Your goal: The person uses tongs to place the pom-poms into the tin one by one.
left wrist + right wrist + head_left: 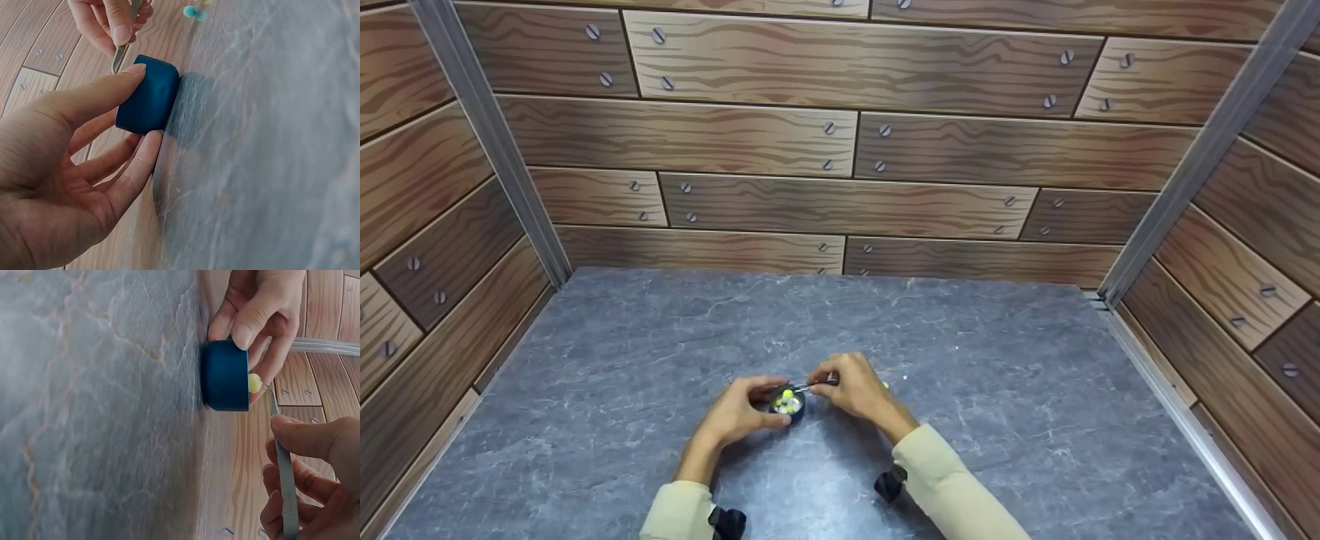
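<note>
Left hand (739, 412) pinches the blue cup (228, 379) from both sides, upright on the near half of the table (1005, 405), probably so it can't slide. Right hand (851, 386) grips tweezers (287, 489) from the right, tips at the yellow ball (255, 383) above the rim, presumably for fine reach.

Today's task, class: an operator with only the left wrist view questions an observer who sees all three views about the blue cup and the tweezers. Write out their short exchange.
Operator: I see only the outside of the blue cup. Is anything inside?
Observer: Yes. The head view looks into it and shows several small balls, some yellow-green, some whitish.
Operator: The tip of the tweezers disappears behind the left hand. What is there?
Observer: In the right wrist view, a yellow ball is at the tip, showing above the cup's rim.
</note>
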{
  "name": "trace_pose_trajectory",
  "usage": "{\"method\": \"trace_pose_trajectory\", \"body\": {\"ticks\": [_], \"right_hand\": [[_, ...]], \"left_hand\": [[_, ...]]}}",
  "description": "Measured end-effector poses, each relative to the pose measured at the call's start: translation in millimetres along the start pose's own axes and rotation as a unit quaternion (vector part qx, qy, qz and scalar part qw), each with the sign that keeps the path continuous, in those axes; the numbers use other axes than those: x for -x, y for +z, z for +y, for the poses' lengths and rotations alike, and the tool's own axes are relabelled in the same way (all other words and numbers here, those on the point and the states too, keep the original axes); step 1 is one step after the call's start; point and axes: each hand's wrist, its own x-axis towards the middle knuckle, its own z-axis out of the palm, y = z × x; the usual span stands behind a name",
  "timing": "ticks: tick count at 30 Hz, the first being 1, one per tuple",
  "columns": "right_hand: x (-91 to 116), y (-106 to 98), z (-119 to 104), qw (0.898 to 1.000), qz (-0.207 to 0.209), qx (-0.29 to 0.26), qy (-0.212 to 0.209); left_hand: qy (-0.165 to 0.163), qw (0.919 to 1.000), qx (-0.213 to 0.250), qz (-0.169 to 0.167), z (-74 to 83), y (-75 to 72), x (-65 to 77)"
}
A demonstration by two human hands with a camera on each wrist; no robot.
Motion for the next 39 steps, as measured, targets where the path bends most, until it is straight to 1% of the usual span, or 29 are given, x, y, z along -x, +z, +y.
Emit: {"method": "trace_pose_trajectory", "body": {"ticks": [4, 8, 12, 15, 20, 24, 29, 35, 39], "right_hand": [[0, 2, -3, 1.0, -0.007, -0.008, 0.005], [0, 3, -1, 1.0, -0.007, -0.015, -0.003], [1, 1, 1, 1.0, -0.001, -0.009, -0.012], [3, -2, 1, 1.0, -0.001, -0.008, -0.01], [7, -10, 4, 1.0, -0.003, -0.012, -0.002], [11, -19, 9, 1.0, 0.003, -0.007, 0.002], [17, -31, 17, 1.0, 0.014, 0.0, 0.008], [24, -45, 29, 1.0, 0.024, 0.015, 0.012], [29, -54, 37, 0.999, 0.033, 0.011, 0.019]], "left_hand": [[0.003, 1.0, 0.006, -0.003, -0.3, -0.6, -0.3], [0.001, 0.9999, 0.011, -0.005, 0.1, -0.7, 0.1], [0.002, 1.0, 0.006, -0.004, 0.9, -0.6, 0.3], [0.001, 1.0, 0.0, -0.002, 1.5, -0.8, 0.5], [-0.004, 1.0, -0.009, 0.001, 1.9, -0.8, 1.3], [0.0, 1.0, -0.003, 0.001, 1.9, 0.1, 1.4], [0.005, 1.0, -0.004, 0.004, 1.3, 0.3, 1.3], [-0.001, 0.9999, -0.011, 0.005, 1.4, 0.5, 1.9], [-0.002, 0.9999, -0.014, 0.006, 1.7, 0.5, 1.7]]}}
